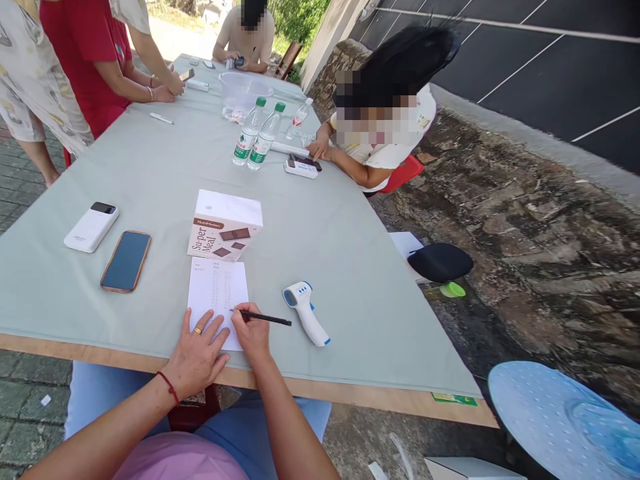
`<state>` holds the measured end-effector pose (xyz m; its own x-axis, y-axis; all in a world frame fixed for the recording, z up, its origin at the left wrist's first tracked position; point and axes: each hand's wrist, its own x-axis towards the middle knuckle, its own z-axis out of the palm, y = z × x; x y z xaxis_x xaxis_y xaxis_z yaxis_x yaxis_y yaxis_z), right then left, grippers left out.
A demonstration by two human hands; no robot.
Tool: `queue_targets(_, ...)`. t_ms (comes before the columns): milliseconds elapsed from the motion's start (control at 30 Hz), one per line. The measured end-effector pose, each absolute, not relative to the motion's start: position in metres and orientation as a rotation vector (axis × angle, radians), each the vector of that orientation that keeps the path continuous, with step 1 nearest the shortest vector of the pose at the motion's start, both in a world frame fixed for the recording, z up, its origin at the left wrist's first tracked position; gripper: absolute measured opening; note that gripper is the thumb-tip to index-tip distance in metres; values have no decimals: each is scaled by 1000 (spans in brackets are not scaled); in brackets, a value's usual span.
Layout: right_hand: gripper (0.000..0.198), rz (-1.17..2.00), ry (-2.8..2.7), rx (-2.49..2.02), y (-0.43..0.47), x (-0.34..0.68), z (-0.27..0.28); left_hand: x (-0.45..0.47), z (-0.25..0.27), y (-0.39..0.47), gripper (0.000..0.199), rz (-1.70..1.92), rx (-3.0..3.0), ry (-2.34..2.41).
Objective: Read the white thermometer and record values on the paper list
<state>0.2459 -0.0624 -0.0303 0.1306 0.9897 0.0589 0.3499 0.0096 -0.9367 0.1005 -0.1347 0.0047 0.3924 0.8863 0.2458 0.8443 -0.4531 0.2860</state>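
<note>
A white sheet of paper with columns of small handwriting lies near the front edge of the table. My left hand rests flat on its lower left part, fingers spread. In my right hand is a black pen, its tip on or just above the paper's right side. Behind the sheet stands a white and brown box marked "Su-per Meal", touching or nearly touching the paper's top edge. To the right of my right hand lies a white and blue infrared thermometer.
A phone and a white power bank lie to the left. Two green-capped water bottles stand mid-table, with a clear plastic basin behind. One person sits at the right; others are at the far end and left.
</note>
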Motion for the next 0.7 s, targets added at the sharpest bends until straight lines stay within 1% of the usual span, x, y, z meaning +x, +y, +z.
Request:
queue_targets(367,22,857,-1278,-1552,-63,245,-31,101,4,-135,39,559,2541,1578)
queue_targets(700,22,853,-1296,-1553,-63,246,-31,101,2,-135,39,545,2574,1592)
